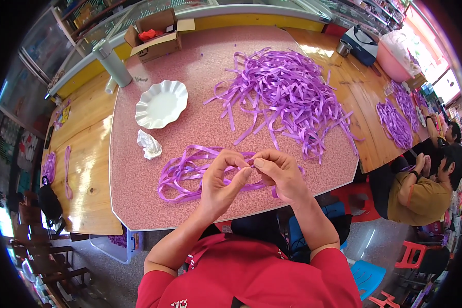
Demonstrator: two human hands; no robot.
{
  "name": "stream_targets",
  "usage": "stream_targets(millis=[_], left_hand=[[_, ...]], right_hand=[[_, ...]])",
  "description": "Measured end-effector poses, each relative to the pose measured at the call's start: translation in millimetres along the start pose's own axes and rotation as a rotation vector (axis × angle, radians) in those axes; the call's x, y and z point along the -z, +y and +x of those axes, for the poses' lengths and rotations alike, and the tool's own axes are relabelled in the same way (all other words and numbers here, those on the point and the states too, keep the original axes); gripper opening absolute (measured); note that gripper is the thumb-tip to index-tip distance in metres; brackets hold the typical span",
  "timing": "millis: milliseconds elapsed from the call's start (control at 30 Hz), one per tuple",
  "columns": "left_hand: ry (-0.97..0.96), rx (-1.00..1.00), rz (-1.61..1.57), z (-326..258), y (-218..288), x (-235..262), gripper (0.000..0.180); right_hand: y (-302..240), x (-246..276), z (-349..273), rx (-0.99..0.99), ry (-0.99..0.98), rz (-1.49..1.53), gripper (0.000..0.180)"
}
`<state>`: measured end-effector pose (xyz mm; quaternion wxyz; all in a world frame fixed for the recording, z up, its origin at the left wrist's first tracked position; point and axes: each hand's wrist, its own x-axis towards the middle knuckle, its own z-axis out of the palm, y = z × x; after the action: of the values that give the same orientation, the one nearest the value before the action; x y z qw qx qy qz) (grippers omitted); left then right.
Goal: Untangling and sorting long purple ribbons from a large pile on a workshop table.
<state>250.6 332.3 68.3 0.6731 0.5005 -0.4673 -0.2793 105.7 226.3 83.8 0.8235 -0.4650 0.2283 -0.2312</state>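
Above the front of the pink speckled table, my left hand [223, 179] and my right hand [281, 174] meet with thumbs and index fingers pinched together. A purple ribbon [274, 192] passes through the right hand, with a bit showing below it. The fingertips hide most of what is held between them. Under and beside the left hand lies a loose coil of purple ribbon loops [177, 174]. Beyond the hands, to the right, a big tangled heap of purple ribbons [287, 97] spreads over the table.
On the table's left stand a white scalloped dish [161, 105], a crumpled tissue [149, 144] and a grey-green flask [112, 64]. An open cardboard box [156, 43] sits at the back. Two people [421, 190] work at the right, near bundled ribbons [394, 123].
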Motion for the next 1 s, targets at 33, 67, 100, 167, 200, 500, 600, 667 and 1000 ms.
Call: stream_targets(millis=[33, 67, 100, 167, 200, 500, 600, 667, 1000], left_hand=[[0.001, 0.0, 0.001, -1.3, 1.3, 1.8, 0.017], [-0.026, 0.165, -0.215, -1.2, 5.2, 2.4, 0.014], [-0.053, 0.33, -0.431, -1.1, 7.1, 3.2, 0.012], [-0.072, 0.371, -0.473, -0.2, 3.7, 6.9, 0.012], [-0.089, 0.411, -0.514, 0.4, 2.3, 8.0, 0.012], [-0.094, 0.438, -0.513, 0.1, -1.6, 9.6, 0.015], [-0.125, 0.447, -0.483, -1.0, -5.6, 12.5, 0.014], [-0.122, 0.432, -0.462, -0.9, -3.6, 10.9, 0.015], [-0.075, 0.0, 0.117, -3.4, 0.9, 7.7, 0.018]], right_hand=[[-0.4, 1.6, 0.2, 0.041, -0.023, -0.097, 0.012], [-0.9, 3.2, 0.0, 0.084, -0.042, -0.195, 0.014], [-1.9, 3.8, -0.6, 0.084, -0.039, -0.195, 0.014], [-5.4, 3.1, -2.5, 0.242, -0.078, -0.412, 0.017], [-7.2, 2.9, -3.3, 0.242, -0.077, -0.412, 0.017], [-11.8, 0.0, -9.6, 0.377, -0.001, -0.681, 0.01], [-13.0, 2.8, -11.2, 0.396, 0.016, -0.734, 0.013], [-10.2, 8.1, -10.8, 0.371, 0.017, -0.72, 0.012], [-15.3, -1.0, -13.5, 0.241, 0.023, -0.534, 0.007]])
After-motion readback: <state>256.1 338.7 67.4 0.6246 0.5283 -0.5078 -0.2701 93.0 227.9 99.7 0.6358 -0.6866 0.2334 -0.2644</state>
